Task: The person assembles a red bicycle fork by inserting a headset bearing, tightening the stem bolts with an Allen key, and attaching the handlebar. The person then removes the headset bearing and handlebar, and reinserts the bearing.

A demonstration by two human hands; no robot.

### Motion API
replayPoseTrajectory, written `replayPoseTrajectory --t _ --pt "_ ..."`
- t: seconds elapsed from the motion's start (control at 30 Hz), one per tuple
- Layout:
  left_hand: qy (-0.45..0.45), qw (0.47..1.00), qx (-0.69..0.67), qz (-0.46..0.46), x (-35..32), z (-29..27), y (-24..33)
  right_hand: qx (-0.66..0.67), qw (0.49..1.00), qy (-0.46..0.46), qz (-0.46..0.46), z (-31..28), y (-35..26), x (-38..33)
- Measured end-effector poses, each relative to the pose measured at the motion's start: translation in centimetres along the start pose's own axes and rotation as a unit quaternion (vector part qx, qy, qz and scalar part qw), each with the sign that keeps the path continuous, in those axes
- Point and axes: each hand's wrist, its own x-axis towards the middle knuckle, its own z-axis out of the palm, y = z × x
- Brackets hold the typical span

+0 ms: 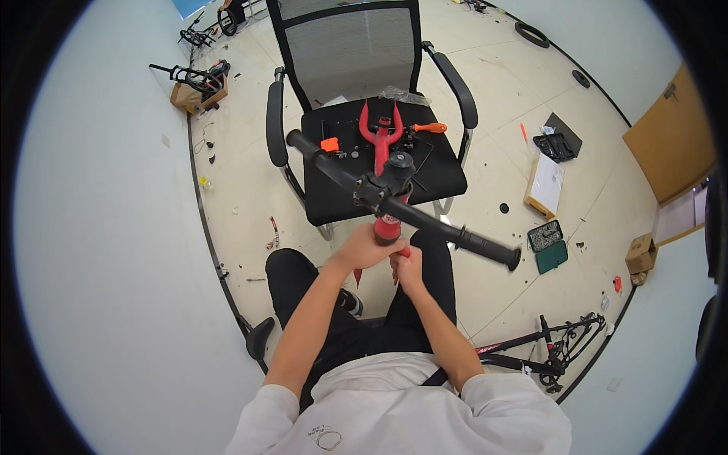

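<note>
Seated worker steadying a bicycle front assembly, viewed from above. The left hand (362, 249) is wrapped, fingers curled together, around the red tube (387, 225) just below the black stem (388, 182); the right hand (409, 267) grips lower on the same red part, its fingers closed, though whether a small tool lies inside that grip cannot be told. The black handlebar (402, 201) runs diagonally above both hands, one grip far-left, the other near-right, and is held over the person's knees, just in front of the black mesh office chair (364, 91). On the chair seat lie a red fork-shaped part (379, 136), an orange-handled screwdriver (428, 127) and small black fittings. A green parts case (548, 244) and a white box (546, 182) rest on the floor to the right; a bicycle frame (546, 349) lies near-right. To work well here, the upper hand should probably hold the tube firmly against twisting while the lower hand works, keeping the long bar balanced so it does not swing into the chair.
</note>
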Motion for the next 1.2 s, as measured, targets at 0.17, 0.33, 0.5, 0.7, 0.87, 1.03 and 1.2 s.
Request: replayPoseTrajectory --t 0.17,0.33,0.5,0.7,0.87,1.03,1.2 --pt "-0.079 0.993 -0.025 0.088 1.3 -0.4 -1.2 -0.092 0.982 0.143 -0.078 1.0 4.5 -1.5" --pt "0.067 0.995 0.065 -0.019 -0.1 2.1 0.5 -0.011 0.993 -0.069 0.091 -2.6 0.2 0.4" --pt "0.144 0.988 0.040 -0.048 -0.2 3.9 2.3 0.074 0.977 -0.156 0.128 -5.3 -1.7 2.7" --pt "0.172 0.983 0.052 0.039 -2.5 0.9 3.2 0.106 0.977 -0.132 0.130 -5.4 -1.4 2.6" --pt "0.398 0.814 0.269 0.327 -2.0 -9.3 9.2 0.101 0.977 -0.146 0.119 -5.4 -2.7 2.3" --pt "0.102 0.808 0.370 0.447 4.1 -14.2 13.2 0.071 0.976 -0.178 0.100 -5.3 -2.6 2.7" --pt "0.041 0.866 0.354 0.350 4.1 -13.8 12.5 -0.009 0.984 -0.175 0.002 -4.3 -6.3 1.0"
